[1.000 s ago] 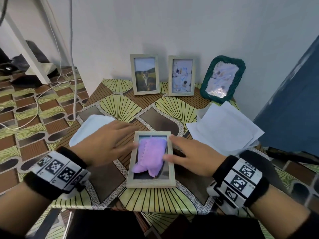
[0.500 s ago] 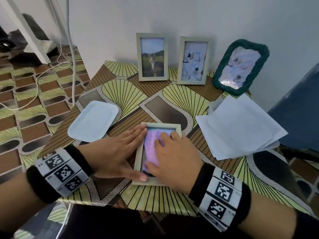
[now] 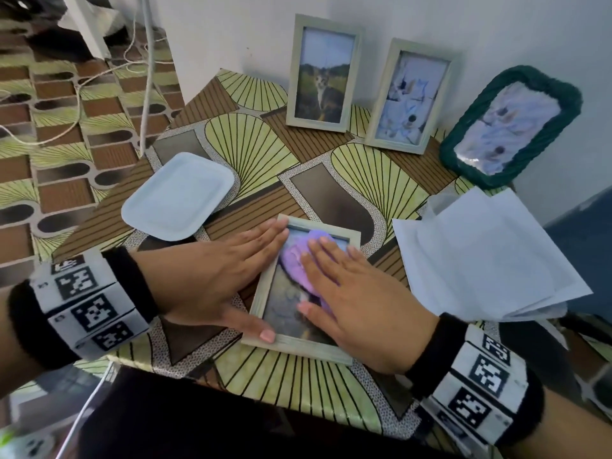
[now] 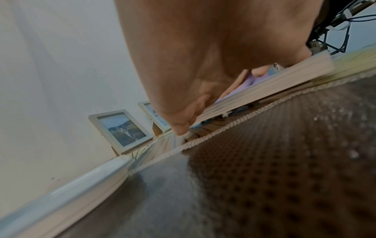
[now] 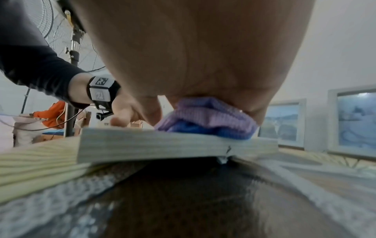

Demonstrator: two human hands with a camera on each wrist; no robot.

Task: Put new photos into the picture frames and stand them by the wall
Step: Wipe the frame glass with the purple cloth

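Observation:
A pale wooden picture frame [image 3: 265, 286] lies flat near the table's front edge, face up. A lilac cloth [image 3: 294, 263] sits on its glass, and my right hand [image 3: 344, 286] lies flat on the cloth with straight fingers. My left hand [image 3: 228, 273] rests open along the frame's left rail, thumb on the lower left corner. The right wrist view shows the cloth [image 5: 205, 119] bunched under my palm on the frame [image 5: 175, 145]. Against the wall stand a cat photo frame [image 3: 323, 74], a second pale frame [image 3: 409, 97] and a green-rimmed frame [image 3: 511, 127].
A white rectangular tray [image 3: 178, 197] lies left of the flat frame. A loose stack of white paper sheets [image 3: 480, 256] covers the table's right side. Cables [image 3: 145, 77] hang down the wall at the left, over the patterned floor.
My right hand has slid from the frame's right edge onto the cloth and now covers it. My left hand has moved in against the frame's left rail. The head view has come closer.

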